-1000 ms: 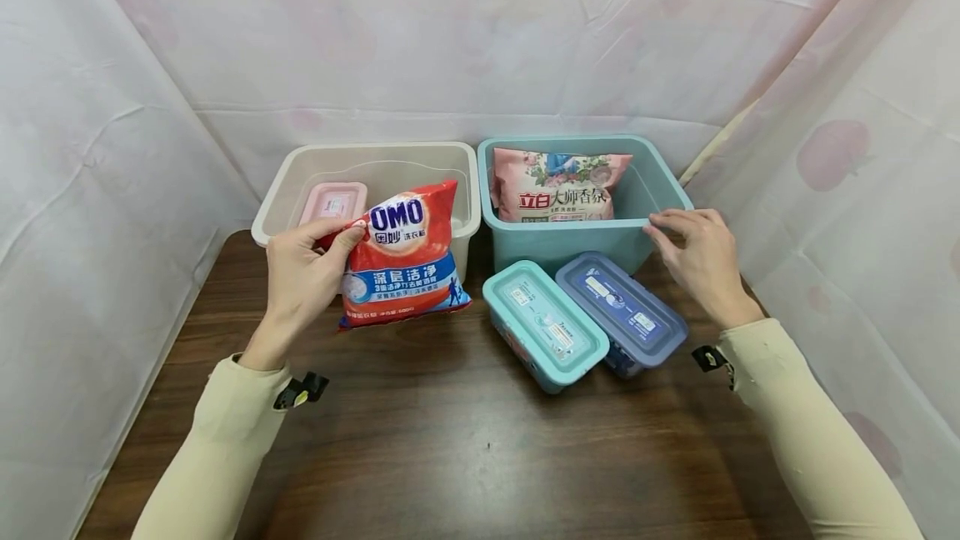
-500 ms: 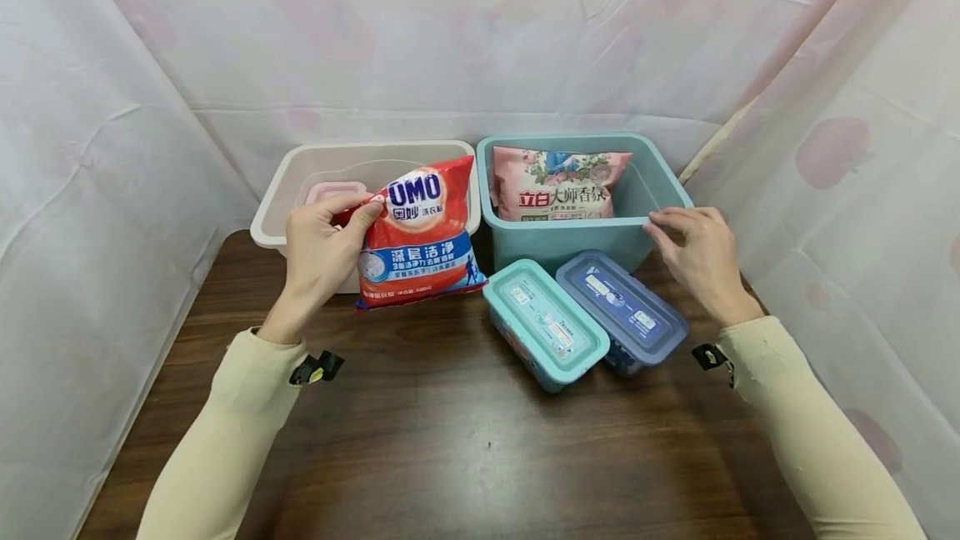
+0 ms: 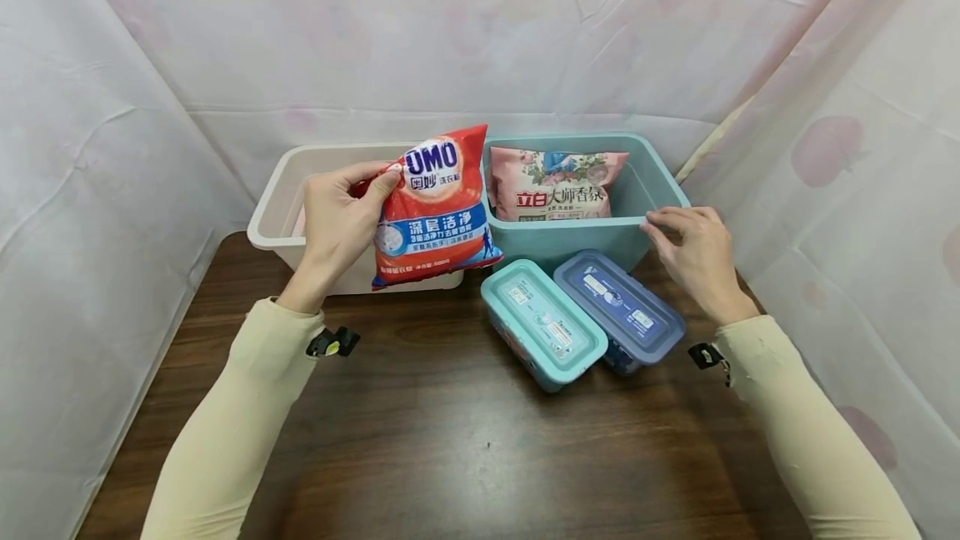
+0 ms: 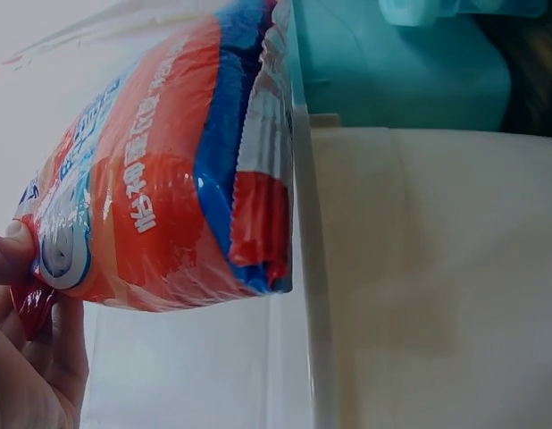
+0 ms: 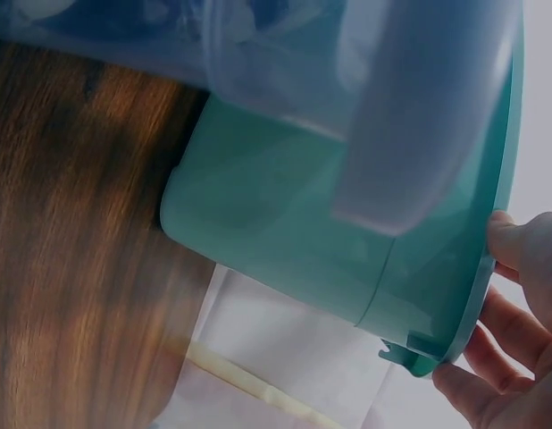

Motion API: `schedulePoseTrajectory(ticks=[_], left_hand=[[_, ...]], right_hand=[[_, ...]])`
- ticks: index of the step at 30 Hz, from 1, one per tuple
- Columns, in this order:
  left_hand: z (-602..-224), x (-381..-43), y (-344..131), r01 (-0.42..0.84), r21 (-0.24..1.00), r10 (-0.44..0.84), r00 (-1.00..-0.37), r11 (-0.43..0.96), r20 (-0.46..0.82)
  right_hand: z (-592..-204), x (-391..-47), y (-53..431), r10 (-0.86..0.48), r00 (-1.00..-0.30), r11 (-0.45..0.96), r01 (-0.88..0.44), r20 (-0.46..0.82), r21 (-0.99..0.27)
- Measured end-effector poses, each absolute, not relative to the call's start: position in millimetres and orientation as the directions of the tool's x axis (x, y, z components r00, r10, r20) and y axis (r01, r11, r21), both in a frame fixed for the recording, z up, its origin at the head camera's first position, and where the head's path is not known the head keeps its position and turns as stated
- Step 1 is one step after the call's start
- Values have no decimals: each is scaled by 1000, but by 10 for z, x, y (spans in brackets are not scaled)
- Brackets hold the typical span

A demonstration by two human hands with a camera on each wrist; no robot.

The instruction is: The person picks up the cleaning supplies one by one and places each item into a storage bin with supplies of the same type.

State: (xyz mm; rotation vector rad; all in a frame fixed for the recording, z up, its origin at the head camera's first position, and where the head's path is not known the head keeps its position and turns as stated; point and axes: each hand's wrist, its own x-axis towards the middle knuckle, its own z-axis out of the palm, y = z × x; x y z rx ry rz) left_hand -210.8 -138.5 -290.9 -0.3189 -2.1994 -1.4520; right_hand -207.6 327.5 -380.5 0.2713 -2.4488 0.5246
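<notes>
A red and blue bag of OMO washing powder [image 3: 435,211] hangs from my left hand [image 3: 341,219], which pinches its upper left edge. The bag is held over the front rim of the white bin [image 3: 273,227], near where the two bins meet. In the left wrist view, the washing powder bag [image 4: 160,179] shows its crimped end seal, with the fingers at its other side. My right hand [image 3: 697,257] grips the front right rim of the teal bin [image 3: 570,236]. A pink bag of washing powder [image 3: 555,186] leans inside that bin.
A mint lidded box [image 3: 543,319] and a navy lidded box [image 3: 618,307] lie on the wooden table [image 3: 390,423] in front of the teal bin. A pink item [image 3: 299,223] in the white bin is mostly hidden. White curtains [image 3: 480,40] enclose the table.
My left hand has carried the OMO bag up and to the right, from low before the white bin toward the teal bin. My right hand has stayed at the teal rim.
</notes>
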Motion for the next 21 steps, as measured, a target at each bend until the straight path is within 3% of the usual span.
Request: schedulePoseTrajectory(ticks=[21], left_hand=[[-2745,-2327,-1014,420,827,-55,-880,373,472]], right_hand=[[-3833,-2087,3267,-65,-773,892,-328,631,-311]])
